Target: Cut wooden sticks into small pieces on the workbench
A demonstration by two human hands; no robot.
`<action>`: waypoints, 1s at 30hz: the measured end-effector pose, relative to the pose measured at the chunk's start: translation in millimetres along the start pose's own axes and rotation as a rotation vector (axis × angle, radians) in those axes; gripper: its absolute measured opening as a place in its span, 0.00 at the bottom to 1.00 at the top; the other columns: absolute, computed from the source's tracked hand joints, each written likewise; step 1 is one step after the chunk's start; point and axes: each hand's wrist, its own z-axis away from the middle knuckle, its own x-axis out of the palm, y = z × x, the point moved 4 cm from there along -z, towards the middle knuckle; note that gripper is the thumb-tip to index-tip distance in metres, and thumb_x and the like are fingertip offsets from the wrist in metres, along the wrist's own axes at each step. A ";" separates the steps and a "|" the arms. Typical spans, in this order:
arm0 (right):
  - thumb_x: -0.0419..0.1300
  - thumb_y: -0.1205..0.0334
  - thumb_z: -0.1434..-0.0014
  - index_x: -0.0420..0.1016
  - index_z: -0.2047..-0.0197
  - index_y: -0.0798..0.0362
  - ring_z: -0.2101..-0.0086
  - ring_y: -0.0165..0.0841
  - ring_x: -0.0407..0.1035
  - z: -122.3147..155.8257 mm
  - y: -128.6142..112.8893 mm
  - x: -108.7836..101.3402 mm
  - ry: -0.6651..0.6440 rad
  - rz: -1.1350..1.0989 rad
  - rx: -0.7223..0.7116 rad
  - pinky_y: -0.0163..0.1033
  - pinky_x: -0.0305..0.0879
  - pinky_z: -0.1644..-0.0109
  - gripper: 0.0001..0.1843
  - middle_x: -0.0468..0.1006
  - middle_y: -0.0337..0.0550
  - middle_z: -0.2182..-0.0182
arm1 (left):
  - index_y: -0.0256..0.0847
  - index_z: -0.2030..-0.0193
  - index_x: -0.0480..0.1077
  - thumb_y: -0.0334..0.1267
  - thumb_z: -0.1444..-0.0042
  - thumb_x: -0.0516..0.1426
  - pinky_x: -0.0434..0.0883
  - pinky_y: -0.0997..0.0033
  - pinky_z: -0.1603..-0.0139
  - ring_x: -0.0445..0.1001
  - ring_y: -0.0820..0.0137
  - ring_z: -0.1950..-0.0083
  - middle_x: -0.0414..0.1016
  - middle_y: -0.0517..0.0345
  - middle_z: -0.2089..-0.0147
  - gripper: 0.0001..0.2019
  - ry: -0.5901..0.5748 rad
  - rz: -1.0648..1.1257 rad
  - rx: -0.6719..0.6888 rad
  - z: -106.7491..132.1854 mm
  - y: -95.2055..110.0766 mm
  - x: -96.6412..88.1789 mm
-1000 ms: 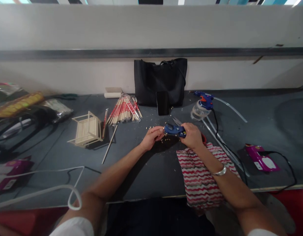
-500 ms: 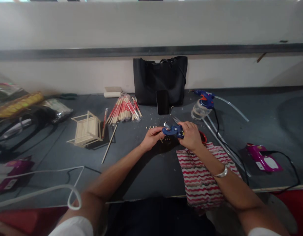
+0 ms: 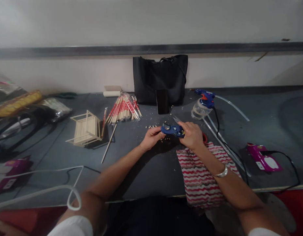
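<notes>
My right hand [image 3: 192,135] is wrapped around the handles of a blue cutter [image 3: 171,129] with a curved lower jaw and a metal blade, held above the grey table. Close by on its left, my left hand [image 3: 151,137] is closed, its thumb and fingers pinched at the cutter's jaws. Whatever is between those fingers is too small to make out. Short pale cut bits [image 3: 153,126] lie scattered just beyond and below the jaws. Behind my right hand, a red round object [image 3: 204,137] is partly hidden.
Left stands a small stick-built frame [image 3: 86,129], beside a single stick [image 3: 109,143] and wrapped chopsticks [image 3: 123,108]. A phone [image 3: 162,101] leans on a black bag [image 3: 160,78]. Rightward are a blue glue gun [image 3: 204,96], clear glue sticks [image 3: 222,139], striped cloth [image 3: 202,177] and purple box [image 3: 263,158].
The cutter's blade has swung down toward its curved jaw, so the gap between them is smaller. Both hands have stayed in nearly the same place.
</notes>
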 end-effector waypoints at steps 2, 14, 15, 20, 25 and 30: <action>0.61 0.63 0.51 0.76 0.45 0.52 0.58 0.44 0.69 0.1 0.4 -0.1 -0.008 0.012 0.006 0.43 0.58 0.55 0.28 0.80 0.49 0.60 | 0.38 0.73 0.78 0.62 0.60 0.69 0.64 0.73 0.69 0.61 0.75 0.73 0.68 0.63 0.78 0.25 0.002 -0.012 0.002 0.1 0.6 0.0; 0.61 0.63 0.51 0.78 0.54 0.52 0.60 0.42 0.68 -1.8 -3.4 -7.1 -0.022 0.055 0.054 0.42 0.55 0.58 0.19 0.79 0.47 0.65 | 0.38 0.78 0.73 0.64 0.57 0.66 0.62 0.73 0.69 0.61 0.74 0.73 0.67 0.62 0.78 0.27 -0.019 -0.090 0.020 0.1 5.2 3.2; 0.61 0.64 0.51 0.78 0.53 0.52 0.60 0.42 0.68 -1.4 -3.4 -6.1 -0.024 0.055 0.055 0.42 0.55 0.58 0.19 0.78 0.47 0.65 | 0.38 0.78 0.73 0.64 0.57 0.66 0.62 0.72 0.69 0.61 0.74 0.73 0.67 0.62 0.78 0.27 -0.014 -0.099 0.019 0.1 5.2 3.2; 0.61 0.64 0.50 0.77 0.53 0.50 0.60 0.43 0.67 1.1 -3.1 -2.1 0.027 0.051 0.057 0.42 0.55 0.58 0.19 0.78 0.47 0.65 | 0.39 0.78 0.73 0.63 0.55 0.66 0.63 0.72 0.69 0.62 0.74 0.73 0.67 0.62 0.79 0.25 -0.008 -0.112 0.031 0.1 4.6 4.2; 0.60 0.66 0.51 0.77 0.56 0.51 0.60 0.42 0.68 0.8 -3.4 -2.6 0.000 0.073 0.062 0.42 0.56 0.59 0.17 0.78 0.47 0.65 | 0.38 0.77 0.73 0.61 0.52 0.65 0.62 0.73 0.70 0.62 0.75 0.74 0.67 0.61 0.79 0.24 -0.023 -0.106 0.052 0.2 3.8 4.8; 0.60 0.66 0.52 0.76 0.62 0.51 0.62 0.41 0.70 -1.4 -4.3 -6.7 -0.058 0.098 0.083 0.41 0.56 0.60 0.11 0.79 0.46 0.68 | 0.38 0.79 0.72 0.60 0.51 0.65 0.61 0.73 0.70 0.61 0.75 0.74 0.67 0.61 0.79 0.25 -0.020 -0.129 0.060 0.4 4.0 4.3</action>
